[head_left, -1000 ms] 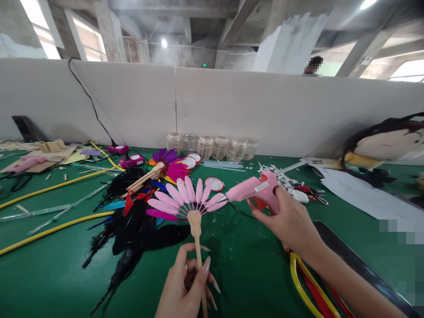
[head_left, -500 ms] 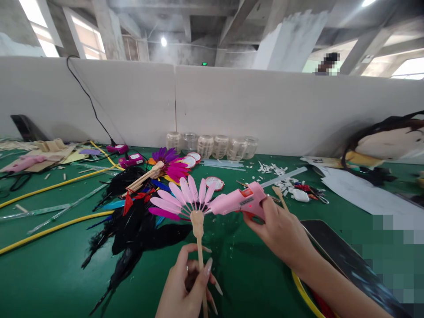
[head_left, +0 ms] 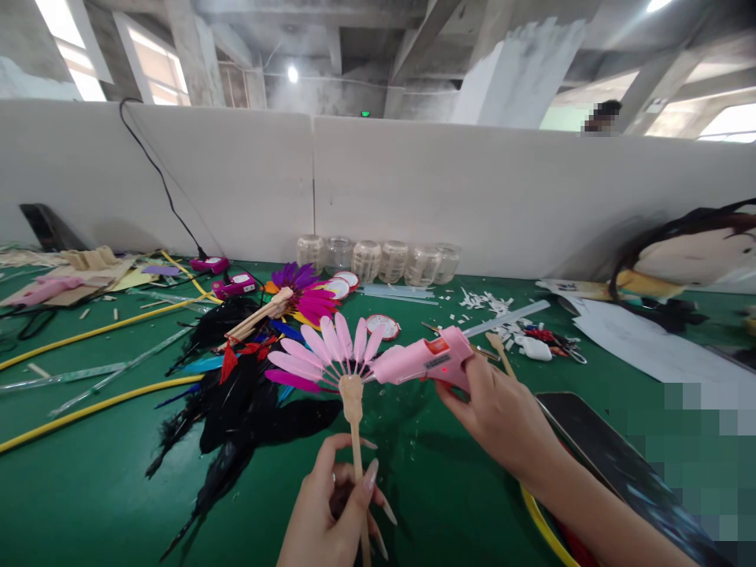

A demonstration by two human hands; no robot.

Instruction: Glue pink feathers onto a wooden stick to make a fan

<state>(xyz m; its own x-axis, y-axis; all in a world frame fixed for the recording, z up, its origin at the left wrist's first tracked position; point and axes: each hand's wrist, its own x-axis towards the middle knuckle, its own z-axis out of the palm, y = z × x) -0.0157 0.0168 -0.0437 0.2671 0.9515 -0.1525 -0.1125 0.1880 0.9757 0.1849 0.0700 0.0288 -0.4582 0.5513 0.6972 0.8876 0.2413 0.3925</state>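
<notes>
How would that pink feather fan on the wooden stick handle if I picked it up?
The pink feather fan is probably very light: the left hand holds its wooden stick lightly between thumb and fingers. The thin, separate feathers look flexible and easy to bend. With its wide head on a narrow stick, it would likely twist or tip if held loosely.

The left hand (head_left: 331, 504) pinches the slim wooden stick (head_left: 357, 465) of a fan of pink feathers (head_left: 324, 354), while the right hand (head_left: 502, 417) grips a pink hot glue gun (head_left: 422, 361), its nozzle just beside the feather bases. A heap of black feathers (head_left: 236, 417) lies on the green worktop (head_left: 449, 488), below a row of clear ribbed jars (head_left: 378, 262) along a white partition (head_left: 472, 197).
</notes>
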